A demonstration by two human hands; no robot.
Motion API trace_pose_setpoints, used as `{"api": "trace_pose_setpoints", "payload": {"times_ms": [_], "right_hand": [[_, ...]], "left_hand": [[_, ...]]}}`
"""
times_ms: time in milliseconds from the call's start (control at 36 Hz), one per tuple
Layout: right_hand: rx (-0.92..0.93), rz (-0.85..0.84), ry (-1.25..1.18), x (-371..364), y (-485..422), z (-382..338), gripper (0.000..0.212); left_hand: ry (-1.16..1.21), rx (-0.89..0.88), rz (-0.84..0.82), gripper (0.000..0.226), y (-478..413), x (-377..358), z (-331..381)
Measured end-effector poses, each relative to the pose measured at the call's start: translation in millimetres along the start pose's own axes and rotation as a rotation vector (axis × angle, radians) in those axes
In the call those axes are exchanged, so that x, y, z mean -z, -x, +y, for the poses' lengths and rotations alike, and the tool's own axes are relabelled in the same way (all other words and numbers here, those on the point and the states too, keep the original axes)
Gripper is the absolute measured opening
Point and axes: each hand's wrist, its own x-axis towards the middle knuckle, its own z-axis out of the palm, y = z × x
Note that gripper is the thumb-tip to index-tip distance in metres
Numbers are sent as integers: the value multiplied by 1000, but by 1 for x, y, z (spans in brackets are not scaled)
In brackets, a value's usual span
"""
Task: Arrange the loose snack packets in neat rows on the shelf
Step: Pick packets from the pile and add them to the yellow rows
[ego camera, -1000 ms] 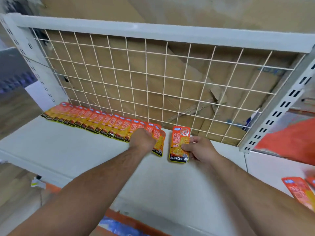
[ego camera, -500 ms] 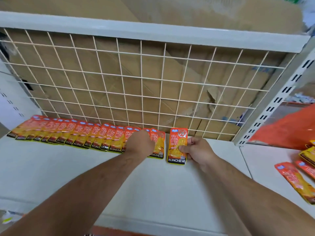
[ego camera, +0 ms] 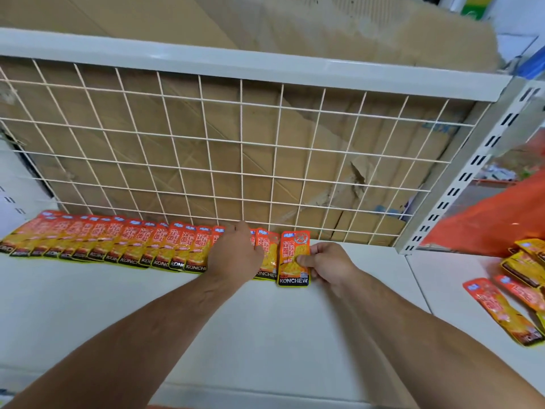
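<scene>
A row of orange-and-yellow KONCHEW snack packets (ego camera: pixel 124 243) lies overlapping along the back of the white shelf (ego camera: pixel 265 335), against the wire grid. My left hand (ego camera: pixel 236 255) rests on the right end of that row, covering a few packets; its fingers are hidden under the back of the hand. My right hand (ego camera: pixel 327 264) pinches the right edge of a single packet (ego camera: pixel 293 256), thumb on its face. That packet lies flat just right of the row's last packet (ego camera: pixel 267 255), with a narrow gap between them.
A white wire grid (ego camera: pixel 241 149) with cardboard behind it backs the shelf. A slotted upright (ego camera: pixel 460 178) separates the neighbouring shelf (ego camera: pixel 442 290), where loose packets (ego camera: pixel 501 311) lie in a heap beside an orange bag (ego camera: pixel 495 222).
The view shifted so the row sits further left and lower. The single packet in my right hand has edged closer to the row's end. My left hand stays on the row.
</scene>
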Motion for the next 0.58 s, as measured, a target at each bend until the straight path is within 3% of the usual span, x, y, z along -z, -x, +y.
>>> {"api": "trace_pose_setpoints", "payload": {"times_ms": [194,333,500,583], "right_hand": [[-26,10,55,-17,-17,-9,15],[24,131,391,-27,-29,-9,23],[41,167,527,-32,-33,-11,14],[40,173,580,-34,-32,-14,23]], "left_hand": [[27,-37,57,34,5,11,-8],[31,-35,73,35,8,13,-10],[14,-40,86,37,11,13,-8],[6,-36,80,37,12,13,-7]]}}
